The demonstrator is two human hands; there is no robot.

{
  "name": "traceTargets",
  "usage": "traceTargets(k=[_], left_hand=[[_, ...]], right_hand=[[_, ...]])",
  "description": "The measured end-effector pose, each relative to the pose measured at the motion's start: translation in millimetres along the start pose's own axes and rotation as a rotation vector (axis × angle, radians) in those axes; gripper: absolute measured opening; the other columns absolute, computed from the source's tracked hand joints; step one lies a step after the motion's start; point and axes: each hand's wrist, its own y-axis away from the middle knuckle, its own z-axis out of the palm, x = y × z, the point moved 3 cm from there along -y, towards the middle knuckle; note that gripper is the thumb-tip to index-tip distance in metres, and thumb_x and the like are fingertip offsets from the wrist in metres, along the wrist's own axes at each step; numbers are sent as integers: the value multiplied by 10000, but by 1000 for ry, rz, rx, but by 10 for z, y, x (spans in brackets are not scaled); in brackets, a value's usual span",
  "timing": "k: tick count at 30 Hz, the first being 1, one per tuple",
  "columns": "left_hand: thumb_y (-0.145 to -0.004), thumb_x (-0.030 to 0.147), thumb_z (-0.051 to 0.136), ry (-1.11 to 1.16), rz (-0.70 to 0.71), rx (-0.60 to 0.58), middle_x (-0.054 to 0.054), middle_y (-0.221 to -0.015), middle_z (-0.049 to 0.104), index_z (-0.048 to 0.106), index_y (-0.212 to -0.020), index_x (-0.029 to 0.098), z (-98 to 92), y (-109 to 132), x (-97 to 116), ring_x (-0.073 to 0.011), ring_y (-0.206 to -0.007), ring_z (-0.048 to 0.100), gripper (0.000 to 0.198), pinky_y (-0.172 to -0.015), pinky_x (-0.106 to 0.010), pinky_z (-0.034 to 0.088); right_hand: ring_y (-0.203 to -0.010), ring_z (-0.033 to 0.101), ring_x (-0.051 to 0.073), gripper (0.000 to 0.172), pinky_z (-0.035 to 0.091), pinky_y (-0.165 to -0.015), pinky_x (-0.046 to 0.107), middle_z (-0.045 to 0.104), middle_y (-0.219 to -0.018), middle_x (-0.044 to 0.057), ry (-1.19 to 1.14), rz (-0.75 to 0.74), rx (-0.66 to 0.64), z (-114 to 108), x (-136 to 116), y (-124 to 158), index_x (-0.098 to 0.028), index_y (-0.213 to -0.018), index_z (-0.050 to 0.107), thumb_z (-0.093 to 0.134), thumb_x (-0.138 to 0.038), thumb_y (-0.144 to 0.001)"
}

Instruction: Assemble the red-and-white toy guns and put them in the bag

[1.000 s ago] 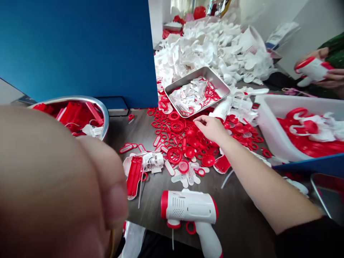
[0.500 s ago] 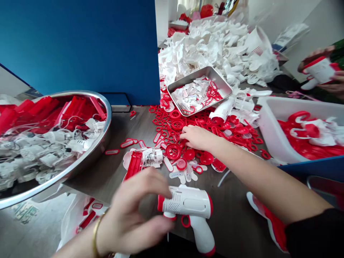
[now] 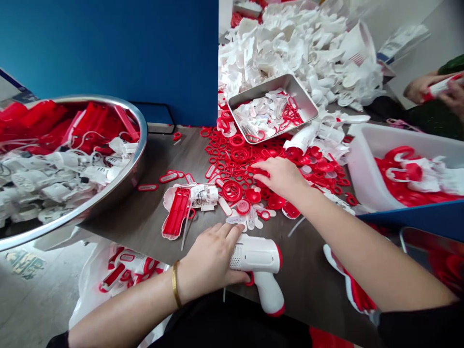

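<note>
A white toy gun [image 3: 256, 253] with red trim lies on its side near the table's front edge. My left hand [image 3: 213, 256] is closed over its rear end, fingers on top and thumb below, hiding that end. My right hand [image 3: 281, 176] reaches into a heap of small red plastic rings and parts [image 3: 239, 154]; its fingers are apart, and I see nothing held between them. Left of the heap lies an opened toy gun half [image 3: 176, 212], with a red insert in its grip and a white motor unit [image 3: 205, 195] in its body.
On the left stands a big metal bowl [image 3: 139, 145] of red and white parts. A metal tray [image 3: 311, 113] sits behind the heap, a white bin [image 3: 357, 159] to its right. White shells [image 3: 290, 48] pile up behind. A co-worker's hands [image 3: 422, 87] hold a part at far right.
My left hand has come down onto the rear of the toy gun and closed on it. My right hand stays at the red parts, its fingers more spread.
</note>
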Motion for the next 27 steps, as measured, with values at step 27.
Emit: traceTargets(k=[27], left_hand=[[-530, 474, 869, 8, 22, 152, -120, -1125, 573, 170, -1386, 164, 91, 111, -31, -301, -990, 597, 1147, -863, -454, 518]], right_hand=[[-808, 657, 183, 299, 538, -729, 313, 698, -893, 40, -941, 330, -180, 77, -203, 1124, -219, -1025, 612, 627, -439, -822]])
